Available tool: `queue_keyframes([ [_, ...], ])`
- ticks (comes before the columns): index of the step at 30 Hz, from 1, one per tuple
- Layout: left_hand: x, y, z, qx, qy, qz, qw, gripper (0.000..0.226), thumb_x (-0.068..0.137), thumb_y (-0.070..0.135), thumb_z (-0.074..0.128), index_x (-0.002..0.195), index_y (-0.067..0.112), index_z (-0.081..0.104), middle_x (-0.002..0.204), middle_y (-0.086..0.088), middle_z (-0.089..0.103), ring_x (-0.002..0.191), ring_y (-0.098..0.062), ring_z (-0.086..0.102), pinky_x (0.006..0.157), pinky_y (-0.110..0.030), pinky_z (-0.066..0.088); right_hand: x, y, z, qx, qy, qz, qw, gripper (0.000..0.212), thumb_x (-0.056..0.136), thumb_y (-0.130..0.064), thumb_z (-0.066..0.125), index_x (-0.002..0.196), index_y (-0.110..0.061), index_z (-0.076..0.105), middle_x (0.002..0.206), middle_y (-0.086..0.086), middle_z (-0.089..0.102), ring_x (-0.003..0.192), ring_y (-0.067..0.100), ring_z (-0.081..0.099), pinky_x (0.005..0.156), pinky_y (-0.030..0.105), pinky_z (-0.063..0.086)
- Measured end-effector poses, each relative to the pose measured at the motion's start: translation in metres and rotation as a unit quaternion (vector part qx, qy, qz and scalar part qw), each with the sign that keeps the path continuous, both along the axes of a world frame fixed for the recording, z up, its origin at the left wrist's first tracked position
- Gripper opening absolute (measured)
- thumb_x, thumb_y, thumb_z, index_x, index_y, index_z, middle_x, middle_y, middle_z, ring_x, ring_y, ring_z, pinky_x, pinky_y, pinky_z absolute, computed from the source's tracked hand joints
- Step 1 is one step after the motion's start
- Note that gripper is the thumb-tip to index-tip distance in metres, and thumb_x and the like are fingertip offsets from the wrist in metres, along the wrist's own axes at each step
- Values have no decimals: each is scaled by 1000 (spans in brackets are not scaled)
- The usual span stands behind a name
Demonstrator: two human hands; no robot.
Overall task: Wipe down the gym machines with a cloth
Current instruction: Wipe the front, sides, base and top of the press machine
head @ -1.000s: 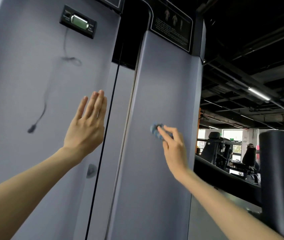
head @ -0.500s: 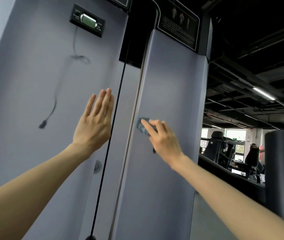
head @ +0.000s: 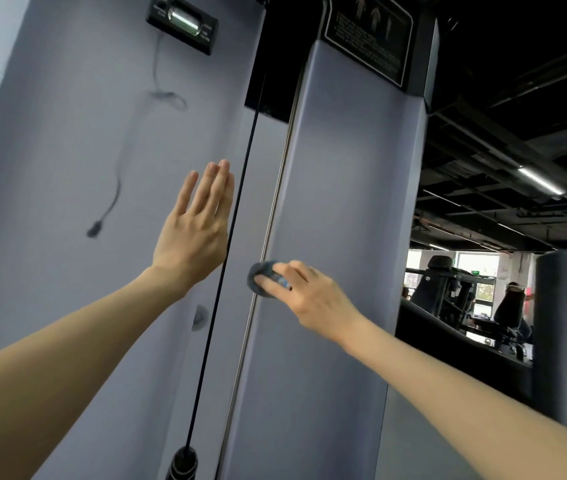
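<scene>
Grey gym machine panel (head: 344, 185) — right grip (head: 313, 299) curled round cloth (head: 257, 278) at its edge — left grip (head: 192, 237) flat, fingers straight.

One wide-angle head view, close to the grey machine panel (head: 344, 202), forward and slightly upward.

cloth (head: 262, 276): small, blue-grey, bunched | against grey machine panel (head: 340, 202), left edge

Upper right: lit strip light (head: 540, 181) on dark ceiling (head: 517, 81); mid right: bright windows (head: 476, 268) far back, a person (head: 512, 306) before them.
</scene>
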State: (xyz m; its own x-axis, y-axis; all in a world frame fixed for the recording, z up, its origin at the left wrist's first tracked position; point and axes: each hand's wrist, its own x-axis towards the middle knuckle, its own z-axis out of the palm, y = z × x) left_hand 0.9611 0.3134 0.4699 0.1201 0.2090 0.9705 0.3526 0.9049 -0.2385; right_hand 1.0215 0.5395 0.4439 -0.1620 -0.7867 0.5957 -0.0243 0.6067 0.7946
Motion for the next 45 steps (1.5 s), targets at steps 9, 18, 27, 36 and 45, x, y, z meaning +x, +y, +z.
queue_keyframes([
  [9, 3, 2, -7, 11, -20, 13, 1000, 69, 85, -2, 27, 151, -9, 10, 162, -23, 7, 151, -34, 5, 123, -46, 2, -9, -29, 20, -383, 44, 23, 922, 69, 68, 7, 77, 133, -2, 56, 101, 11, 48, 80, 27, 59, 54, 34, 54],
  [18, 4, 2, -11, 4, -26, 32, 999, 72, 86, -8, 35, 152, -9, 6, 162, -23, 3, 151, -33, 1, 123, -47, 1, -3, 26, 3, -288, 86, -28, 953, 73, 64, 12, 77, 132, -9, 59, 99, 8, 57, 71, 29, 55, 53, 36, 47],
  [27, 0, 2, -10, 6, -30, 35, 999, 70, 85, -1, 29, 151, -9, 10, 162, -22, 7, 151, -33, 6, 123, -45, 0, -2, 4, -40, -12, -1, 23, 1000, 49, 89, 5, 44, 126, -18, 65, 110, 5, 64, 78, 23, 55, 62, 32, 51],
  [36, -2, -3, -14, 0, -10, 26, 1000, 67, 89, 3, 42, 151, -7, 17, 161, -22, 14, 150, -32, 14, 123, -45, 8, -15, -13, 2, -335, 37, 65, 939, 67, 71, 20, 62, 131, -8, 59, 106, 3, 42, 82, 29, 48, 58, 38, 54],
  [45, -3, -21, -46, -20, -7, 37, 999, 57, 106, 26, 26, 153, -3, 17, 162, -18, 15, 150, -29, 16, 123, -46, 13, -2, -26, 5, -136, 58, 37, 988, 53, 77, 6, 40, 113, -15, 72, 97, 9, 66, 81, 23, 45, 53, 32, 52],
])
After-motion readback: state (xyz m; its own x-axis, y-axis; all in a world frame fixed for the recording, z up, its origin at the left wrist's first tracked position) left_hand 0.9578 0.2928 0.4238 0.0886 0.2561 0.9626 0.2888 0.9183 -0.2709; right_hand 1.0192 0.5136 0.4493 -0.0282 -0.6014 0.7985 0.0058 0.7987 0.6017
